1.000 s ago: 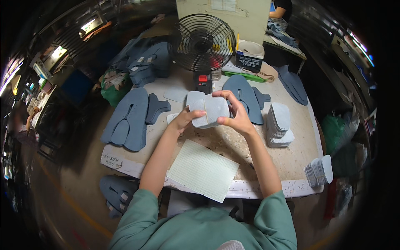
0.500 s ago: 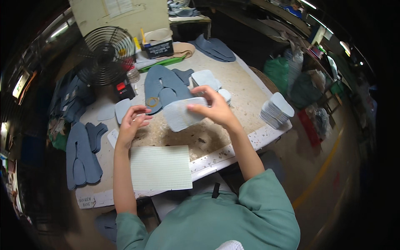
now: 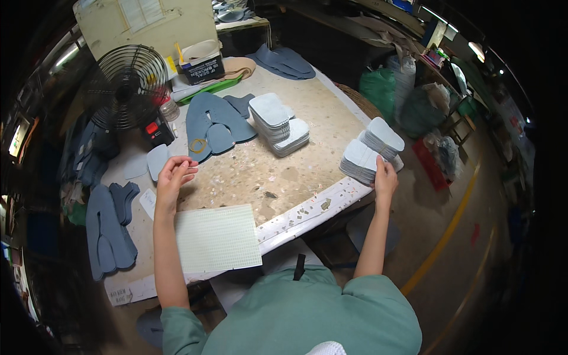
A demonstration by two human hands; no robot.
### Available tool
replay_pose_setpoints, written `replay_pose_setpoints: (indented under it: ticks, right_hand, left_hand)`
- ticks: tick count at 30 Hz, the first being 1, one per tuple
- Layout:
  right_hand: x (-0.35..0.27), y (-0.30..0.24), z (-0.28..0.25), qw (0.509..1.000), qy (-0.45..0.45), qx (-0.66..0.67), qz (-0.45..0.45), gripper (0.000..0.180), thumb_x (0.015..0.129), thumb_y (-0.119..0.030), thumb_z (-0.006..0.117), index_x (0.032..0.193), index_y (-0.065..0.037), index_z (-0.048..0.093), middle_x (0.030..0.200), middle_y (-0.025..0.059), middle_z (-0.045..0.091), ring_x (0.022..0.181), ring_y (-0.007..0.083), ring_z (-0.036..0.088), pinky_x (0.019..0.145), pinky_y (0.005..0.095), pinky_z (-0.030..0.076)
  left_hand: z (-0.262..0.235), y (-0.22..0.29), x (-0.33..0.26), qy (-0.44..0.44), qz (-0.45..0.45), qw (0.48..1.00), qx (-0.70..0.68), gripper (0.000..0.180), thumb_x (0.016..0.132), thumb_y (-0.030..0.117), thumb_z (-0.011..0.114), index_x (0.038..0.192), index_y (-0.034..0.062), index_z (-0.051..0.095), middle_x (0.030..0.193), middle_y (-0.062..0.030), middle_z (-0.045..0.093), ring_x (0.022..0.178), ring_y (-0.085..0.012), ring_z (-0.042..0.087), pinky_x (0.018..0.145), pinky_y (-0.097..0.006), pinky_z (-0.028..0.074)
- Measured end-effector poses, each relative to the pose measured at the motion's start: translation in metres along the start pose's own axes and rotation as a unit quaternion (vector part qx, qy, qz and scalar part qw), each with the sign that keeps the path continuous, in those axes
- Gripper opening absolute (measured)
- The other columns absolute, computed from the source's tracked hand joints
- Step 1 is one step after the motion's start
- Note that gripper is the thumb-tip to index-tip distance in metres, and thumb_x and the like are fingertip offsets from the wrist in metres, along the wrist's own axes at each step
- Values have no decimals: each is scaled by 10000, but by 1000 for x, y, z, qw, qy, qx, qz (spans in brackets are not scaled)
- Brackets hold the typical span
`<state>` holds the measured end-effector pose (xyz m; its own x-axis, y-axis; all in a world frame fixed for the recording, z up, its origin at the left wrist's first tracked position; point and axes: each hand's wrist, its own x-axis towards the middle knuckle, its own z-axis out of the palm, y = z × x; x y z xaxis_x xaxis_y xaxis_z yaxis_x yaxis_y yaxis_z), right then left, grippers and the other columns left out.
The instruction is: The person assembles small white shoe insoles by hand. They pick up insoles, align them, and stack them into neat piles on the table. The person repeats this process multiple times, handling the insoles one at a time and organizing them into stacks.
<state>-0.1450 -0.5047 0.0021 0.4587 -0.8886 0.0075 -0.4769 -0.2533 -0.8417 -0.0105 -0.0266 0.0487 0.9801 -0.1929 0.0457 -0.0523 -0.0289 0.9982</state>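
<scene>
At the table's right corner, my right hand point(image 3: 385, 182) grips the near edge of a stack of pale blue rounded cut pieces point(image 3: 358, 157), thumb on top. This stack rests against another pale stack point(image 3: 385, 136) just behind it. My left hand point(image 3: 173, 180) hovers over the left part of the table, fingers loosely bent and apart, with nothing visible in them. Beneath it and to the right lies a pale green gridded sheet point(image 3: 216, 239). Two more pale stacks point(image 3: 270, 111) stand together mid-table, next to dark blue shoe-upper pieces point(image 3: 198, 118) with a yellow rubber band point(image 3: 197, 145) on them.
A black fan point(image 3: 127, 80) and a labelled tub point(image 3: 202, 64) stand at the back left. More dark blue uppers lie at the left edge point(image 3: 109, 242) and the far corner point(image 3: 281, 62). Green sacks point(image 3: 378, 92) and a red crate point(image 3: 435, 168) sit on the floor at right.
My right hand has carried its pale stack from mid-table to the right corner, beside the stack there. My left hand stays near its place. The view has shifted slightly.
</scene>
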Motion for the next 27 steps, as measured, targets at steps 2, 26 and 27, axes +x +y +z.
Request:
replay_pose_setpoints:
  ticks: [2,26,27]
  right_hand:
    - [-16,-8,-10,931,201,-207,-222,269,882,-367,644,836,-102,651,845,85,667,751,268,663,620,406,508]
    - [-105,-156,183,755,120,-285,-578,499,733,-151,683,1211,-77,562,1071,53,524,960,218,535,733,375,435]
    - [-103,-158,182,749,126,-260,-597,463,712,-139,693,1156,-69,582,1032,59,522,895,217,539,703,376,445]
  left_hand:
    - [-2,-1,0,4,0,1000,-3,203,980,236,565,1104,80,603,1039,-59,681,928,-107,645,819,-239,493]
    - [-4,-6,2,38,-7,999,12,178,986,214,559,1064,67,622,996,-51,694,901,-103,649,810,-238,497]
    - [-6,-5,2,36,-2,999,13,185,990,225,550,1067,73,622,1000,-46,690,909,-100,646,818,-235,499]
